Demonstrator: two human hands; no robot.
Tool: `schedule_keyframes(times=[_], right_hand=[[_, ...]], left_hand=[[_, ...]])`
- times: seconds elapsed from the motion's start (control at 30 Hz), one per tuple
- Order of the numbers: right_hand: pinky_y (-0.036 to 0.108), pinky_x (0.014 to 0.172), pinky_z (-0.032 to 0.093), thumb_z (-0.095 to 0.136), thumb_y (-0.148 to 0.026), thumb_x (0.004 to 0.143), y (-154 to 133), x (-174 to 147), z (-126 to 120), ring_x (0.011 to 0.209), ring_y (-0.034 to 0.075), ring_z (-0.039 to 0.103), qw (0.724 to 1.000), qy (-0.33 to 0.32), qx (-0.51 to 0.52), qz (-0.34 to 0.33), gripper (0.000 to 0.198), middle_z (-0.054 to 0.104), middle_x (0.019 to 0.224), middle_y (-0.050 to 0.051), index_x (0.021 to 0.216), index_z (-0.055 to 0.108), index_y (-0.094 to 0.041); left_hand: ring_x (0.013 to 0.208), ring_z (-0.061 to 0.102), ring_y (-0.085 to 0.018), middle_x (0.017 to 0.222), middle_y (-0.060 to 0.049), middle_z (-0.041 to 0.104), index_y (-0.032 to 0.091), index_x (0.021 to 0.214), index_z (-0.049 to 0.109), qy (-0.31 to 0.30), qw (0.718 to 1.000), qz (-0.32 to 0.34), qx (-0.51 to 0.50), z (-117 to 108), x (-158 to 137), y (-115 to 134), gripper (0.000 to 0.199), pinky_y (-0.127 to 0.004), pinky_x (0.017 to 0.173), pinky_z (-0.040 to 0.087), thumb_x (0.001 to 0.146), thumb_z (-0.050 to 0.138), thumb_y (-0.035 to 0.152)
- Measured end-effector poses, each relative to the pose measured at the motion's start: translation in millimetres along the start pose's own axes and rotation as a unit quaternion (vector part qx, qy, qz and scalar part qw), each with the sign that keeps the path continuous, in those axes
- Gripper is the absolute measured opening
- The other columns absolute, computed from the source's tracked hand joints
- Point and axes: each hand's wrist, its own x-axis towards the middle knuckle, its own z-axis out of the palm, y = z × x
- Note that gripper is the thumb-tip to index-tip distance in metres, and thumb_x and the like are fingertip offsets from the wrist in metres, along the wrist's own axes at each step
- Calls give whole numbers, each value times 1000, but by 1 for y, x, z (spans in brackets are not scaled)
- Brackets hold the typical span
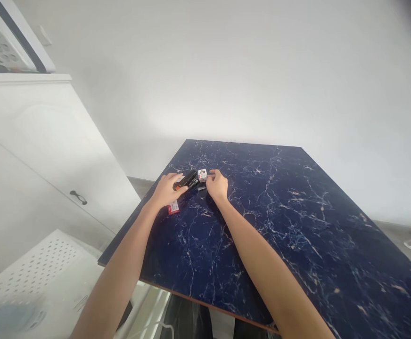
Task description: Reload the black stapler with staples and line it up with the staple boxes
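One black stapler (190, 176) is at ten o'clock on the blue table (269, 216). The left hand (166, 190) has its thumb and fingers around it. A small white box (202, 175) sits at ten o'clock from the right hand (217, 185). Those fingers are curled; I cannot tell if they pinch anything. A red and white packet (173, 207) lies at seven o'clock from the stapler.

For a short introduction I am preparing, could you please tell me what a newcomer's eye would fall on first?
Probably the dark blue, white-veined tabletop, which spreads across the lower middle and right. Towards its left side, the left hand grips what looks like a black stapler, with a small white box between it and the right hand. A red-and-white packet lies just below the left hand.
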Motion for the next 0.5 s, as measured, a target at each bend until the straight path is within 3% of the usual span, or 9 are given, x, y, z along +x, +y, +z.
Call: schedule_keyframes(times=[0.1, 0.23, 0.33, 0.4, 0.5], right_hand=[[31, 90, 48, 44, -17, 90, -2, -5, -3, 103, 24, 69, 1000, 3, -25, 6, 40, 76, 107, 8, 127, 61, -18], [32, 87, 47, 46, -21, 91, -1, -11, -3, 99, 25, 69, 998, -1, -69, -2, 37, 76, 102, 8, 125, 62, -20], [32, 92, 46, 44, -23, 92, 3, -13, -3, 107, 25, 65, 997, 30, -68, -11, 40, 74, 113, 9, 129, 59, -19], [34, 96, 45, 46, -21, 90, 4, -12, -2, 115, 26, 61, 995, 40, -87, -18, 46, 70, 124, 12, 135, 54, -16], [35, 100, 43, 50, -19, 87, 5, -11, 1, 120, 27, 58, 992, 0, -116, -49, 54, 68, 128, 12, 141, 50, -14]], left_hand=[[145, 39, -32, 155, -9, 47, 24, 145, 56, -20, 999, -26, -20, 4, 3, -9, 59, -46, 119, 29, 98, 43, 59], [135, 50, -34, 141, -12, 59, 24, 136, 64, -70, 996, -60, 5, 1, 1, -1, 66, -47, 112, 36, 98, 30, 67], [131, 51, -42, 134, -17, 62, 26, 137, 63, -79, 993, -80, 44, -11, -6, 4, 74, -52, 105, 40, 89, 40, 77], [136, 46, -45, 146, -17, 55, 30, 144, 55, -119, 990, -63, 42, -21, -12, -1, 84, -53, 103, 41, 77, 57, 81], [144, 38, -46, 160, -14, 40, 36, 153, 41, -203, 978, -26, 35, -28, -18, -20, 114, -51, 105, 41, 53, 81, 74]])
